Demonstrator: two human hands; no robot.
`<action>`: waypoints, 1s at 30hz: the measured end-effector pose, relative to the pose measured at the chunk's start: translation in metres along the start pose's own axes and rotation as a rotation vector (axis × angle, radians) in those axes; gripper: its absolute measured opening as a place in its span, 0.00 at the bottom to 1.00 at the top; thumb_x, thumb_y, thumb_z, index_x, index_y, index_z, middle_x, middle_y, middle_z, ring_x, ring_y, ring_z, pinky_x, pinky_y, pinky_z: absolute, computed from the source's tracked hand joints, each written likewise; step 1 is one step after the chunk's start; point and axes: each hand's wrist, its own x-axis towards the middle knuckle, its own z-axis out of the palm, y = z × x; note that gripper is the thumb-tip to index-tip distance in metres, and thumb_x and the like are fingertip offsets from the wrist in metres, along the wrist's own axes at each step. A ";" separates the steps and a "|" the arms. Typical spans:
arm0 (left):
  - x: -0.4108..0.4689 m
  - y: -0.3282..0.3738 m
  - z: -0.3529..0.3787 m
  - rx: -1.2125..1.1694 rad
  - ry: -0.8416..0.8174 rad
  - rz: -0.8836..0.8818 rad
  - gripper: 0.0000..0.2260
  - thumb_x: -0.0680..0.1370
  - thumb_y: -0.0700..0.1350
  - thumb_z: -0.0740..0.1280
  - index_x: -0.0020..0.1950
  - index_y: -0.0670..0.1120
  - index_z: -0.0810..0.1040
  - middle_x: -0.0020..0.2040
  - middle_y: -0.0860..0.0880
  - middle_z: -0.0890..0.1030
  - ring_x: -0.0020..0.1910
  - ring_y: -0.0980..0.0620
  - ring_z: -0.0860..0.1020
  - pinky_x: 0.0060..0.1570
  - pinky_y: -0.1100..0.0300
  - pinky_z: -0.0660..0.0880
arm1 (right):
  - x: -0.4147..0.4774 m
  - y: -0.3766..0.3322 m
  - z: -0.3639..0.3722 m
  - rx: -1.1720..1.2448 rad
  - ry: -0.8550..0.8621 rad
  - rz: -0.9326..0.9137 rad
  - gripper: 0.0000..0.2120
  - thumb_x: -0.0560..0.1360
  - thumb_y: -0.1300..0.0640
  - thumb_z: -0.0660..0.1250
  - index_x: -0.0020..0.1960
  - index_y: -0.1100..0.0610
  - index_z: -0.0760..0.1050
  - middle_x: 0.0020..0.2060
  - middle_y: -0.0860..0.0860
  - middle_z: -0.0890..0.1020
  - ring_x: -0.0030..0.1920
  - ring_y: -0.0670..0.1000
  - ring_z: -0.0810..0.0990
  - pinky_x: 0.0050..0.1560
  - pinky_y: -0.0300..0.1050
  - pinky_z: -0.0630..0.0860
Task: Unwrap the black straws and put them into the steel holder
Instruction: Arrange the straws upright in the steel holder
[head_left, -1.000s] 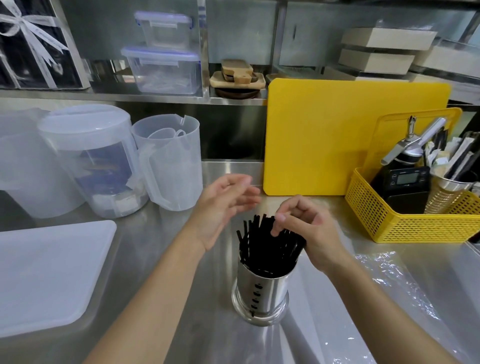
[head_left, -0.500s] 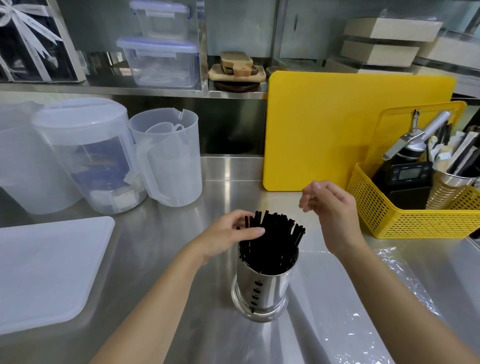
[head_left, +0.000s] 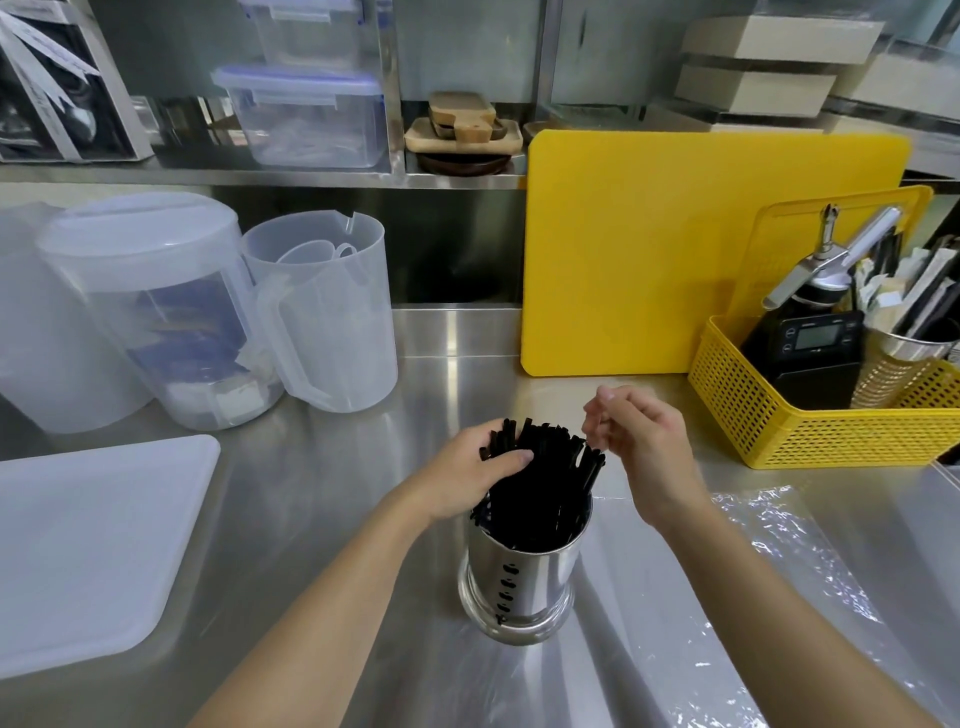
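A round steel holder (head_left: 519, 597) stands upright on the steel counter, near the middle. A thick bunch of black straws (head_left: 545, 478) sticks out of its top, fanned slightly to the right. My left hand (head_left: 470, 475) wraps around the left side of the bunch, thumb across the front of the straws. My right hand (head_left: 641, 441) hovers just right of the straw tops, fingers loosely curled, holding nothing that I can see. A crumpled sheet of clear plastic wrap (head_left: 779, 561) lies flat on the counter to the right of the holder.
A white tray (head_left: 78, 545) lies at the left. Two clear plastic jugs (head_left: 322, 312) stand behind it. A yellow cutting board (head_left: 675, 249) leans on the back wall. A yellow mesh basket (head_left: 831, 431) with a scale and utensils sits at the right.
My left hand came down from above the straws and closed around their left side. My right hand lifted off the straw tops and moved a little to the right.
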 end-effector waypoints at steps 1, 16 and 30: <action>-0.001 0.001 0.000 0.003 0.001 0.006 0.06 0.78 0.40 0.62 0.54 0.44 0.76 0.41 0.54 0.79 0.38 0.66 0.78 0.39 0.72 0.71 | 0.000 0.001 -0.001 0.000 0.004 0.004 0.13 0.76 0.61 0.62 0.33 0.60 0.75 0.25 0.48 0.77 0.28 0.48 0.72 0.32 0.41 0.69; -0.008 0.006 0.001 -0.054 0.140 0.027 0.08 0.79 0.39 0.59 0.44 0.50 0.74 0.35 0.55 0.75 0.32 0.68 0.75 0.35 0.75 0.69 | 0.008 0.010 -0.006 0.015 0.037 0.058 0.14 0.77 0.60 0.61 0.35 0.61 0.75 0.26 0.53 0.77 0.25 0.49 0.71 0.28 0.39 0.69; -0.007 0.078 -0.036 -0.308 0.407 0.405 0.09 0.80 0.38 0.55 0.46 0.46 0.72 0.41 0.50 0.84 0.46 0.48 0.83 0.56 0.52 0.76 | 0.012 -0.017 -0.005 0.012 0.023 -0.129 0.11 0.77 0.62 0.60 0.37 0.62 0.75 0.27 0.49 0.78 0.30 0.49 0.73 0.34 0.42 0.68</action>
